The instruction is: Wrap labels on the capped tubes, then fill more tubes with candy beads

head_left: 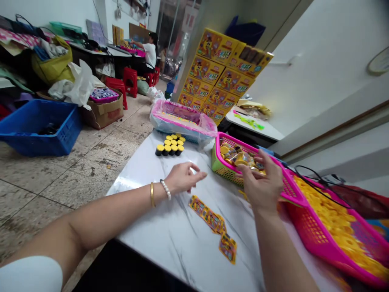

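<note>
My left hand (184, 178) is over the white marbled table (164, 239), fingers loosely bent and apart, with nothing visible in it. My right hand (263, 182) is at the near edge of a pink-and-green basket (229, 172), thumb and fingers apart. Clear-wrapped pieces with yellow lids (241, 158) lie in that basket, just beyond my right fingertips. Between my hands, a strip of printed yellow-orange labels (206, 214) lies on the table, with one separate piece (227, 247) at its near end. Several small black tubs with yellow caps (172, 148) stand grouped beyond my left hand.
A plastic-lined pink basket (182, 117) stands at the table's far end. Right of me, a pink basket (316, 239) holds yellow rings. Yellow printed boxes (212, 77) are stacked behind. A blue crate (42, 125) sits on the floor; a person (150, 52) sits farther back.
</note>
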The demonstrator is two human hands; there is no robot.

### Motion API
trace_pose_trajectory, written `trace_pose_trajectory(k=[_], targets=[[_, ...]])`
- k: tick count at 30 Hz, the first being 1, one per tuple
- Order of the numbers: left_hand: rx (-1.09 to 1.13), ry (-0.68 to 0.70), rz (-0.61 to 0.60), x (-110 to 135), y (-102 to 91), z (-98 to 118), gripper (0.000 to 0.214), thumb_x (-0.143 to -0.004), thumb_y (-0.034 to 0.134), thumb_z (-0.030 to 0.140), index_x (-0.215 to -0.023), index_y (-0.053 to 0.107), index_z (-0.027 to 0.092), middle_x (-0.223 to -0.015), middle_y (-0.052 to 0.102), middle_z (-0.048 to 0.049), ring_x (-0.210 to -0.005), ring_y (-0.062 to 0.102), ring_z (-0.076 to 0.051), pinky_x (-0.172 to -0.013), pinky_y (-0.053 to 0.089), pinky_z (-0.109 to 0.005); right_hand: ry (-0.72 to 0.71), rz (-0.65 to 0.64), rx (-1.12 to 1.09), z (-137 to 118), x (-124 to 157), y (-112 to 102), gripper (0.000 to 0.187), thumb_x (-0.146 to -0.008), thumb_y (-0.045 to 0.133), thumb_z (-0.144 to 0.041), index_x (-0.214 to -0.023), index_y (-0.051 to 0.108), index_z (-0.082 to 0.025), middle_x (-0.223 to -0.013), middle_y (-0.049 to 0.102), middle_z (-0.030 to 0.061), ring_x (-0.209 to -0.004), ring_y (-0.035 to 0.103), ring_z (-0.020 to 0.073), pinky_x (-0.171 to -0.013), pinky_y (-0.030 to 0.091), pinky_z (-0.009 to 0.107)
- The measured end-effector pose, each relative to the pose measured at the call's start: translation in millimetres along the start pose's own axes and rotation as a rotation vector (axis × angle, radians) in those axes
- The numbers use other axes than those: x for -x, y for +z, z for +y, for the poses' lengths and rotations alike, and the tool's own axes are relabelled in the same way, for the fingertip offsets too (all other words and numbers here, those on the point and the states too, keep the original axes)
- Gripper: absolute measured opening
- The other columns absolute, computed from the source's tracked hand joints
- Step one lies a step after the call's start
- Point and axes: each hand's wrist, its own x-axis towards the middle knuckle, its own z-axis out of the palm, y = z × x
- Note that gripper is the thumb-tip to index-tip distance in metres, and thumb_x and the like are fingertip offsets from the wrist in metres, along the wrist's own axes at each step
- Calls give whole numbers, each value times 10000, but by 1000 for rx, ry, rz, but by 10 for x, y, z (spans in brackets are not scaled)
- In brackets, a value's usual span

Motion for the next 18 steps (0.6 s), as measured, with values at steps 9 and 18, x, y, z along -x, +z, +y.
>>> trace_pose_trajectory(k=[9, 18], targets=[[-884, 173, 729, -257, -1023, 143, 543, -800, 669, 560, -1107, 606, 117, -1122, 615, -159, -1052, 588, -283, -940, 451, -366, -75, -535, 254, -125, 432, 48, 209, -874, 597, -361, -844, 745, -217, -849, 723, 64, -663, 655, 181, -679, 523, 324], [-1138, -55, 321, -420, -1201, -64, 486, -724, 765, 452, -1092, 655, 154, -1017, 675, -123, -1007, 609, -282, -882, 469, -356, -29, -953, 235, -256, 522, 177, 229, -785, 700, -261, -1011, 730, -247, -993, 665, 49, -863, 643, 192, -794, 481, 304]])
